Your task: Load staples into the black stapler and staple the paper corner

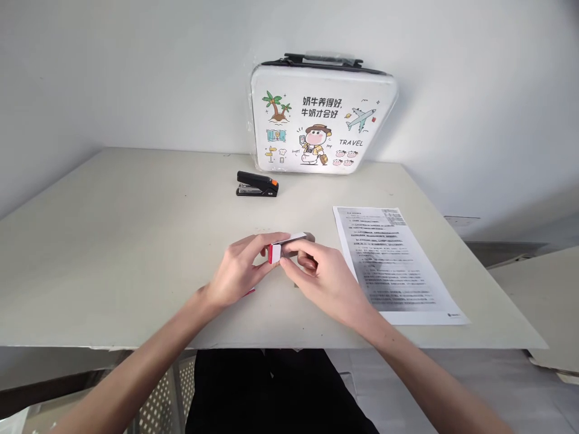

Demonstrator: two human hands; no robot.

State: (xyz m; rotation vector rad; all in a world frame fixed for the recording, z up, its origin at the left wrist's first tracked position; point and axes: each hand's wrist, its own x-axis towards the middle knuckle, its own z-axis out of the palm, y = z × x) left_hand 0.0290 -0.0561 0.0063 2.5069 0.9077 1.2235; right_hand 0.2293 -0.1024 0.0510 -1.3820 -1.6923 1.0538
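GRIP: left hand point(234, 272) and right hand point(333, 278) both pinching small red-and-white box point(276, 254) | POSITION: over table point(136, 241), nearside of stapler point(256, 185), left of printed sheet point(398, 265) | STEP (judged): two-handed box manipulation | NEXT: likely requires steady, opposed fingertips

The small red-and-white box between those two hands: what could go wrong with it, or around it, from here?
The small red-and-white box is held in the fingers of the left hand and right hand, so it might slip and drop onto the table.

A red piece shows beside the left hand, mostly hidden; it could get knocked.

The right forearm overlaps the printed sheet in this view, so a sideways move might shift the paper.
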